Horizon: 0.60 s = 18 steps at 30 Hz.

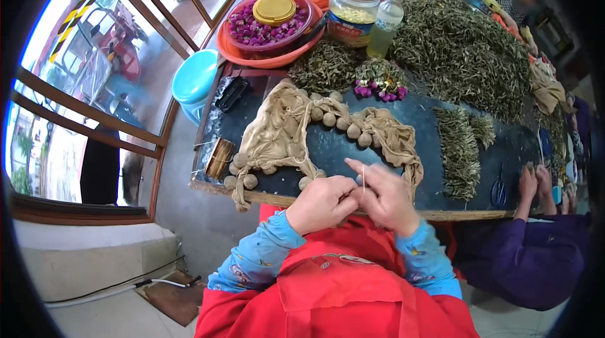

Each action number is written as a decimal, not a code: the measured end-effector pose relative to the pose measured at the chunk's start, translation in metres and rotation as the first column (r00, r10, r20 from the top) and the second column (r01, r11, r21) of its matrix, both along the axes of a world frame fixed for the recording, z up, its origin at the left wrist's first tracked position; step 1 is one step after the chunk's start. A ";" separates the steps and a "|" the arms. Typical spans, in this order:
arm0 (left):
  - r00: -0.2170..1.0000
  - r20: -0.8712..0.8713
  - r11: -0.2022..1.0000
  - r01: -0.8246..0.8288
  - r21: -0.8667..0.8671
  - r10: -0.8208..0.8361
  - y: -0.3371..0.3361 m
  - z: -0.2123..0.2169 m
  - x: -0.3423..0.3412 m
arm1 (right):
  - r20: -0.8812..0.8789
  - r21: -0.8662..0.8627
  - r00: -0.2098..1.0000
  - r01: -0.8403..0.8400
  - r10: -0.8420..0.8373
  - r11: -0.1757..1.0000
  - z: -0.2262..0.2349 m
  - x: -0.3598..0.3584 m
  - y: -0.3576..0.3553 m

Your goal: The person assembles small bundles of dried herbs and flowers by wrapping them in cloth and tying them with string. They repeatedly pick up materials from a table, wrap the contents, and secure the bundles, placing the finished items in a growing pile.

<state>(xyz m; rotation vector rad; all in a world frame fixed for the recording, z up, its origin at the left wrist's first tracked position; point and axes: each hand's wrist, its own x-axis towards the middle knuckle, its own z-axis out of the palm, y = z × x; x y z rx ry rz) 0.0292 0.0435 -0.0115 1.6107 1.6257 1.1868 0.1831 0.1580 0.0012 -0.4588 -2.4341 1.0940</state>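
Observation:
Close together at the table's near edge are my left hand and my right hand. A thin pale thread runs across the right fingers, which are closed on it with the index finger pointing out. My left fingers are pinched against the right ones; what they hold is hidden. Just beyond lies beige stocking-like cloth, with several round balls tied along it. A small bunch of dried leaves with purple flower buds lies past the cloth.
Dried leaves are heaped at the back right, with a leaf bundle nearer. A basin of purple buds, a jar and a bottle stand behind. Scissors lie beside a co-worker's hands.

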 end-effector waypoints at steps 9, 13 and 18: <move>0.476 0.842 0.953 0.025 -0.303 0.255 -0.003 0.000 -0.012 | -0.026 -0.805 0.976 0.107 -0.215 0.584 -0.029 0.017 -0.005; 0.641 0.749 0.952 0.094 -0.290 0.165 -0.007 0.008 -0.031 | 0.265 -0.418 0.859 0.512 -0.439 0.750 -0.040 0.054 0.037; 0.659 0.744 0.922 0.210 -0.324 0.111 0.000 0.016 -0.003 | 0.022 -0.222 0.999 0.046 -0.042 0.974 0.000 0.016 -0.004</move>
